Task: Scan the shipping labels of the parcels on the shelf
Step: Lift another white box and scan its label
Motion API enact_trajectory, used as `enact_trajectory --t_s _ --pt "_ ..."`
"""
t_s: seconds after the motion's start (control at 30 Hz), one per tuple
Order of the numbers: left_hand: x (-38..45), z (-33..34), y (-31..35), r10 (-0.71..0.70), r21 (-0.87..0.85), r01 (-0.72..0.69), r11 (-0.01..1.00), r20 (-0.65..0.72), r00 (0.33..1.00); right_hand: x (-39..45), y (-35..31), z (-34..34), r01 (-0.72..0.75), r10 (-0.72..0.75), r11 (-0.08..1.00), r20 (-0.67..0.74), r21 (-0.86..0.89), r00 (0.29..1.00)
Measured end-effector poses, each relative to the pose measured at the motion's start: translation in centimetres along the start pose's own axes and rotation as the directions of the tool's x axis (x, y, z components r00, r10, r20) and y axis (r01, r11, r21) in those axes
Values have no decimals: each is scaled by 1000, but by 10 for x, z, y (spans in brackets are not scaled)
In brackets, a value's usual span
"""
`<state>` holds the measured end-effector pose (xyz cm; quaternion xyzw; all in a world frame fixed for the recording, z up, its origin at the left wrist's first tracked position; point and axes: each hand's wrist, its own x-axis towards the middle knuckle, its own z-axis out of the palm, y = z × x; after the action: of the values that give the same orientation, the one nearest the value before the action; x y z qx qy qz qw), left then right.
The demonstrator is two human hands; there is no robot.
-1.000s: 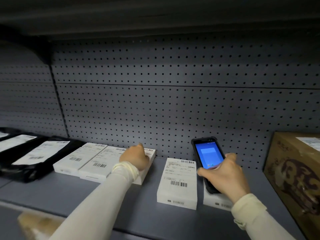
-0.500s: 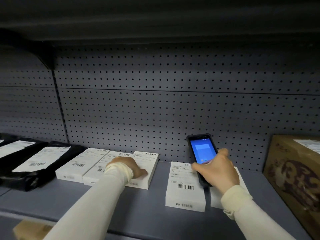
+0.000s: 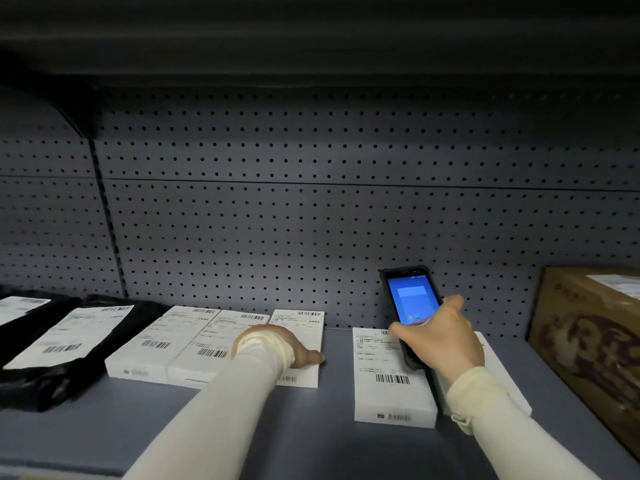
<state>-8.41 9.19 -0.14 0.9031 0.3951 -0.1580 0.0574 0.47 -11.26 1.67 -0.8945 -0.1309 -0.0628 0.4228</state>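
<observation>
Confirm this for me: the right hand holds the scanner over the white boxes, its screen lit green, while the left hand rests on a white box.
One detail is wrong. The head view shows the scanner in the right hand with its screen lit blue, not green. The left hand does rest on a white box.

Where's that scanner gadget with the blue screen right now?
In the head view, the handheld scanner is right of centre, gripped in the right hand above the shelf, over a white labelled box, left of the brown carton.
</observation>
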Motion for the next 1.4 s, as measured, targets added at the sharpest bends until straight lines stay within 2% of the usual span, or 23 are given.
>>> enact_trajectory --t_s 0.33,0.7,0.8,0.87,0.97,1.07,1.2,1.4 --pt "2 -1 10 -42 -60 42 997 8 999 2 4 -4 3 -3 1000 -21 1 1000" --pt "-7 1 10 -35 -139 22 990 -89 995 -1 11 -7 23 -23 999 -13 22 1000" --pt "-9 -1 14 -48 -116 33 993 -132 990 -1 15 -9 26 -26 999 -14 22 1000" --pt "-10 0 16 -76 -164 46 985 -178 981 0 17 -10 23 -22 999 -13 25 1000" --pt "-13 2 14 -135 -302 80 950 -164 977 1 21 -11 16 -16 999 -16 28 1000" --pt "-7 5 7 -117 -393 61 917 -118 986 1 26 -10 15 -15 1000 -4 20 1000" --pt "-2 1 -8 -81 -442 -10 897 -185 979 2 28 -9 16 -16 1000 10 20 1000" --pt "-5 1 -12 -5 -417 -44 908 -116 993 3 29 -5 25 -25 1000 25 -3 999"
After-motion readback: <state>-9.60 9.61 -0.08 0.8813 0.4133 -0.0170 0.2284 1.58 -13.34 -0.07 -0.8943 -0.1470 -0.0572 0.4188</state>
